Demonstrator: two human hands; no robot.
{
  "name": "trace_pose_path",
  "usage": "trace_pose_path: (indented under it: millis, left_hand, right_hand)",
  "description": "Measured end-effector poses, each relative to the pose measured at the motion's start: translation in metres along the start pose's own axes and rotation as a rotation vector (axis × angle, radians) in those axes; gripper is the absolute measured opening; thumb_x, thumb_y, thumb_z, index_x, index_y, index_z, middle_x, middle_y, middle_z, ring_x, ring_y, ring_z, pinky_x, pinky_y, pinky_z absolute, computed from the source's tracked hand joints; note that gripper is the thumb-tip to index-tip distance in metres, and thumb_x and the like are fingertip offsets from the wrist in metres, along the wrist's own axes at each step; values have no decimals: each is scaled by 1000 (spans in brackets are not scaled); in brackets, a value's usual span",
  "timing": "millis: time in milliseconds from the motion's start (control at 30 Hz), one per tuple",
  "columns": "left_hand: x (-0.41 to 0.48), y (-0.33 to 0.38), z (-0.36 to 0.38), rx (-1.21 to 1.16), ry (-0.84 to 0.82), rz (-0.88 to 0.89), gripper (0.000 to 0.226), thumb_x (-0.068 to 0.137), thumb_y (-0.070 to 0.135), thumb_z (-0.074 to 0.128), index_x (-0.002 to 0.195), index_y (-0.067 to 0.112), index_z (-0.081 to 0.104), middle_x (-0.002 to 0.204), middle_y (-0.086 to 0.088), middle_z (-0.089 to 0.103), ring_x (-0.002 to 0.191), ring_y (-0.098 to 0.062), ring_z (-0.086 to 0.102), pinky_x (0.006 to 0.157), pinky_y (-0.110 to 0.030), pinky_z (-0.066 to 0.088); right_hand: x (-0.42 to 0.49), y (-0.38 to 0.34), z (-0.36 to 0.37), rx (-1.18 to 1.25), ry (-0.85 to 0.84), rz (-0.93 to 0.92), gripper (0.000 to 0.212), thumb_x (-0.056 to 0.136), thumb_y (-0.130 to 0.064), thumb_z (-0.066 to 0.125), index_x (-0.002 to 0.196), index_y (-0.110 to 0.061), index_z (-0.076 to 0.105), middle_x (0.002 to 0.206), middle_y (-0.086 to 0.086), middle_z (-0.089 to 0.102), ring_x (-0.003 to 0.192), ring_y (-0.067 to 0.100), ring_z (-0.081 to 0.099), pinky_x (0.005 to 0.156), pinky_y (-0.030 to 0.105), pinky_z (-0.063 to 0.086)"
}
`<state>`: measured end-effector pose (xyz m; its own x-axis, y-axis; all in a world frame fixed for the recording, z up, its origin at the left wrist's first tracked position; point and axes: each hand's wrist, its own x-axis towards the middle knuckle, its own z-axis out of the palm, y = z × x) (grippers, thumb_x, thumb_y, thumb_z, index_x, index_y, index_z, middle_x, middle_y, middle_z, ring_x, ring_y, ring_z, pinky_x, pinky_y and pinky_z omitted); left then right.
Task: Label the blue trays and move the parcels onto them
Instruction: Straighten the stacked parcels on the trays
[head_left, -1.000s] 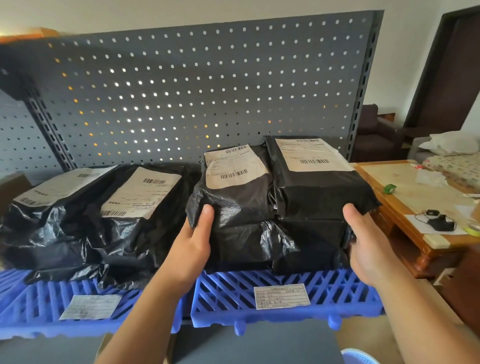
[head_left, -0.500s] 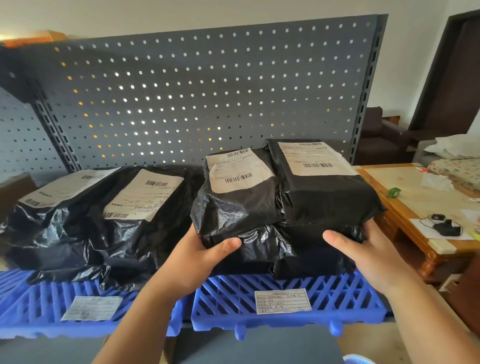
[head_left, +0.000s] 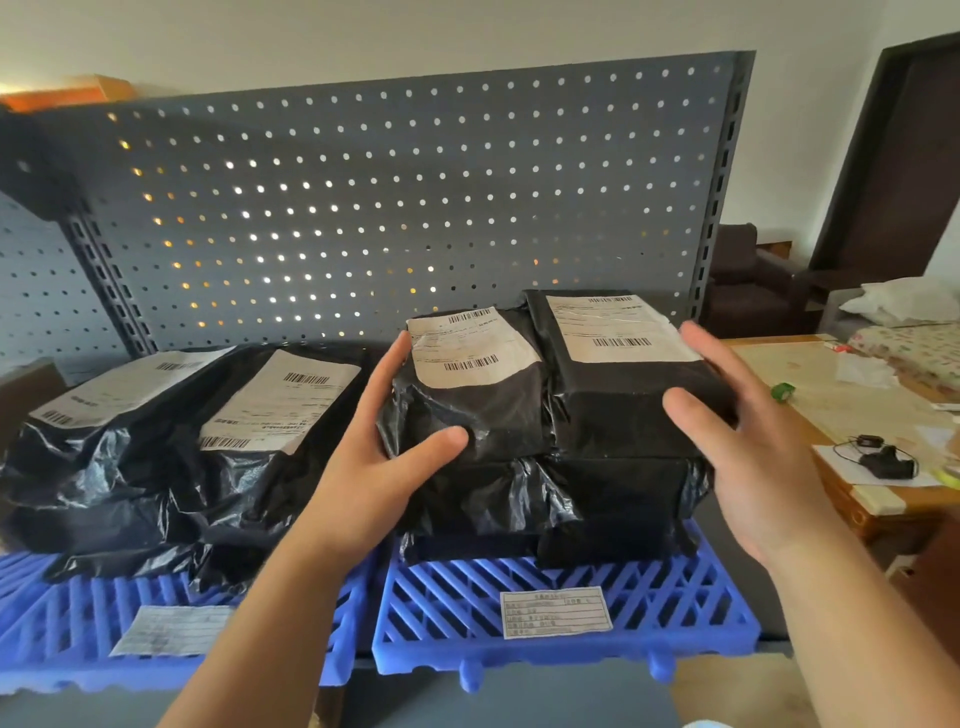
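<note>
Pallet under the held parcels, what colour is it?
The pallet is bright blue, with a slatted grid pattern. The head view shows it.

Grey pegboard (head_left: 363, 208), white wall (head_left: 467, 26), wooden table (head_left: 831, 395), dark doorway (head_left: 909, 156).
</note>
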<state>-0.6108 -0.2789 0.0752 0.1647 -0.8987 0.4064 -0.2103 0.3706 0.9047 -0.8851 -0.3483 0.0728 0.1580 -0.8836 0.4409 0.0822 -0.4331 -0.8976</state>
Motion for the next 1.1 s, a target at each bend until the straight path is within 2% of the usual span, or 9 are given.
trace_pose_path:
  millis: [133, 200, 300, 400, 533, 600, 800, 933, 1100]
  left_hand:
    - [3, 1, -3, -50, 26, -27, 57, 96, 10, 63, 140, 46, 53, 129, 27, 64, 124, 1, 58, 102, -27, 48]
    - [5, -1, -5, -120, 20, -61, 52, 98, 8, 59, 134, 45, 60, 135, 10, 65, 126, -14, 61, 107, -43, 46]
    - [7, -4, -4, -215, 31, -115, 48, 99, 6, 55, 131, 41, 64, 134, 0, 67, 122, -25, 64, 108, -51, 45]
    - [6, -9, -3, -283, 12, -161, 46, 100, 5, 51, 132, 36, 64, 129, -7, 69, 117, -32, 67, 109, -57, 43]
    - [7, -11, -2, -306, 33, -164, 48, 100, 1, 46, 133, 30, 64, 128, -9, 70, 116, -31, 67, 107, -54, 44]
    - [6, -12, -2, -321, 46, -166, 48, 100, 0, 46, 133, 28, 65, 127, -10, 70, 116, -31, 68, 107, -52, 44]
    - [3, -9, 1, -281, 42, -174, 50, 99, 3, 51, 134, 37, 64, 134, -5, 67, 121, -28, 65, 110, -50, 42]
    - [-13, -8, 4, -206, 79, -171, 61, 89, 20, 65, 140, 51, 52, 143, 0, 60, 128, -24, 59, 110, -48, 43]
    - [-46, -11, 16, -133, 94, -200, 58, 93, 15, 65, 146, 34, 47, 136, 8, 65, 128, -15, 59, 111, -45, 41]
  right_hand:
    - [-8, -5, 8, -205, 62, -71, 64, 82, -47, 63, 143, -41, 45, 118, -53, 48, 117, -24, 44, 95, 17, 40]
    - [-10, -7, 8, -237, 62, -82, 63, 83, -43, 63, 143, -39, 45, 115, -55, 48, 115, -26, 44, 86, 8, 43]
    - [-10, -8, 9, -192, 65, -67, 61, 84, -36, 64, 141, -37, 45, 111, -53, 52, 110, -25, 48, 81, 2, 45]
    - [-10, -8, 11, -151, 64, -49, 66, 80, -38, 66, 143, -33, 44, 108, -49, 56, 108, -19, 54, 81, 13, 52]
    - [-9, -6, 11, -99, 66, 16, 71, 79, -43, 69, 145, -38, 42, 118, -35, 62, 114, -6, 60, 97, 38, 52]
    - [-10, -6, 12, -107, 59, 19, 64, 81, -44, 67, 142, -39, 46, 121, -30, 63, 114, -4, 60, 98, 39, 52]
    - [-9, -8, 11, -177, 33, 44, 62, 84, -52, 62, 143, -45, 43, 115, -42, 59, 109, -14, 58, 94, 29, 51]
    - [-17, -6, 6, -243, 42, 49, 53, 90, -49, 63, 140, -48, 46, 123, -33, 60, 112, -13, 56, 98, 32, 50]
    - [-42, 1, 1, -208, 72, 68, 50, 92, -43, 64, 139, -43, 47, 126, -25, 62, 117, -5, 58, 103, 41, 49]
